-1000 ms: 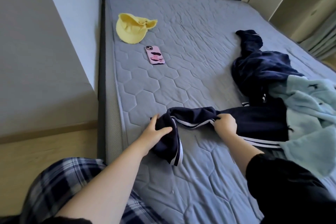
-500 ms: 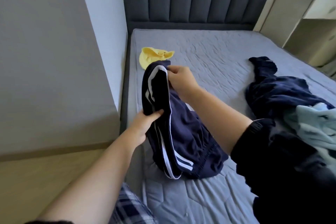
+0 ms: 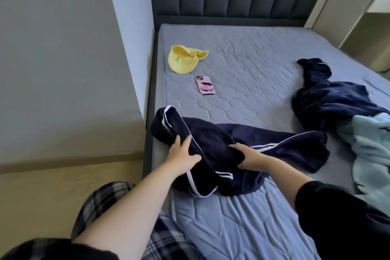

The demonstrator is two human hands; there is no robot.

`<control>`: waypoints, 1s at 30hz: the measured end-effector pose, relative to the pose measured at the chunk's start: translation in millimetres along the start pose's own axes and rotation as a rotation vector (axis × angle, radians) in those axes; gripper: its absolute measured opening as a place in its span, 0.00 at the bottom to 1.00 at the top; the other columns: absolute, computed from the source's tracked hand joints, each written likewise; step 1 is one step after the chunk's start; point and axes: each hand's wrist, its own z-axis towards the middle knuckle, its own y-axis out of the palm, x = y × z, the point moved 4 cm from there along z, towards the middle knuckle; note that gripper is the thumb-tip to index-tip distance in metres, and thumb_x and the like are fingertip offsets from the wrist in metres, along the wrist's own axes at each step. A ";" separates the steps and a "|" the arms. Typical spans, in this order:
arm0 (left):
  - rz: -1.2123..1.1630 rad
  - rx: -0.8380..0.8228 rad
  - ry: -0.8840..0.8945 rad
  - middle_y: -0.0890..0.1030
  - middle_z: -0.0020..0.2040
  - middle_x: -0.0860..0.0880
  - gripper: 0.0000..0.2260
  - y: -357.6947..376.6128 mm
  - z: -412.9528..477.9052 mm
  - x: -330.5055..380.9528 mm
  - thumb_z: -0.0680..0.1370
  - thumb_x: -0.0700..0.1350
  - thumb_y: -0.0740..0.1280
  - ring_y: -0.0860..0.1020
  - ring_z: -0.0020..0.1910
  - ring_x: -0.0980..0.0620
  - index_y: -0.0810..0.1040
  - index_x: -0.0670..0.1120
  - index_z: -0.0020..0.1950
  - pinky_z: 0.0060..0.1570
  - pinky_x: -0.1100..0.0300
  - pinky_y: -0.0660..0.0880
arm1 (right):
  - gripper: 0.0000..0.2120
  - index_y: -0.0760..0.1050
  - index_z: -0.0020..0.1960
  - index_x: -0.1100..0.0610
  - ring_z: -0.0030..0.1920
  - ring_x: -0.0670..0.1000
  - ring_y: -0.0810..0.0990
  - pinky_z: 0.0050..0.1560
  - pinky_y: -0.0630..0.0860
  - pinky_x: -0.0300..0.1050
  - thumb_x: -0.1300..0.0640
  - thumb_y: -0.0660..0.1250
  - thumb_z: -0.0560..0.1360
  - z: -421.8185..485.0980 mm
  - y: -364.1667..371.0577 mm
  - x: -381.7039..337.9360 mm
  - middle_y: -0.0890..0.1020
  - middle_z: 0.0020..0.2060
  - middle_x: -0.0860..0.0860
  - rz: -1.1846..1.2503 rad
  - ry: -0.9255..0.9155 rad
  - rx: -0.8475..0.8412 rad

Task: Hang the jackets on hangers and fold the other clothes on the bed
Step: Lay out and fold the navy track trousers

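Navy white-striped trousers (image 3: 219,139) lie bunched at lower centre of the frame, on the near left part of the grey quilted bed (image 3: 253,59). The left hand (image 3: 182,154) pinches a fold of them between thumb and fingers. The right hand (image 3: 251,159), near it, curls its fingers into the cloth. A dark navy garment (image 3: 329,99) and a pale blue garment (image 3: 371,143) lie heaped at the right edge. A yellow cap (image 3: 182,63) and a pink phone (image 3: 205,85) rest left of centre.
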 end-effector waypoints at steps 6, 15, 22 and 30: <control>0.571 -0.042 0.375 0.41 0.79 0.49 0.41 35.8 -5.8 25.2 0.72 0.64 0.65 0.37 0.77 0.46 0.50 0.55 0.78 0.73 0.42 0.42 | 0.33 0.63 0.73 0.50 0.73 0.55 0.61 0.71 0.61 0.52 0.66 0.61 0.70 2.8 -7.4 24.6 0.64 0.73 0.53 -0.136 0.105 0.270; 0.309 -0.014 0.375 0.50 0.79 0.50 0.46 50.7 2.5 59.4 0.70 0.58 0.71 0.46 0.78 0.49 0.45 0.54 0.78 0.74 0.42 0.49 | 0.06 0.76 0.40 0.56 0.37 0.48 0.78 0.36 0.72 0.38 0.56 0.71 0.73 -3.4 -37.0 5.8 0.80 0.34 0.49 0.451 0.034 0.373; -0.185 0.061 0.317 0.74 0.67 0.52 0.32 12.6 9.3 98.2 0.72 0.55 0.69 0.75 0.63 0.52 0.62 0.56 0.75 0.56 0.67 0.70 | 0.14 0.80 0.46 0.56 0.36 0.50 0.80 0.39 0.75 0.44 0.45 0.68 0.74 -25.2 -80.5 -29.2 0.82 0.36 0.50 0.460 -0.011 0.288; -0.295 0.025 0.499 0.72 0.59 0.63 0.38 -65.4 -2.7 150.0 0.63 0.47 0.76 0.71 0.62 0.61 0.60 0.63 0.67 0.58 0.65 0.71 | 0.07 0.78 0.54 0.62 0.47 0.56 0.83 0.52 0.80 0.49 0.65 0.65 0.77 -39.8 -153.8 -107.9 0.83 0.48 0.60 0.931 -0.225 0.100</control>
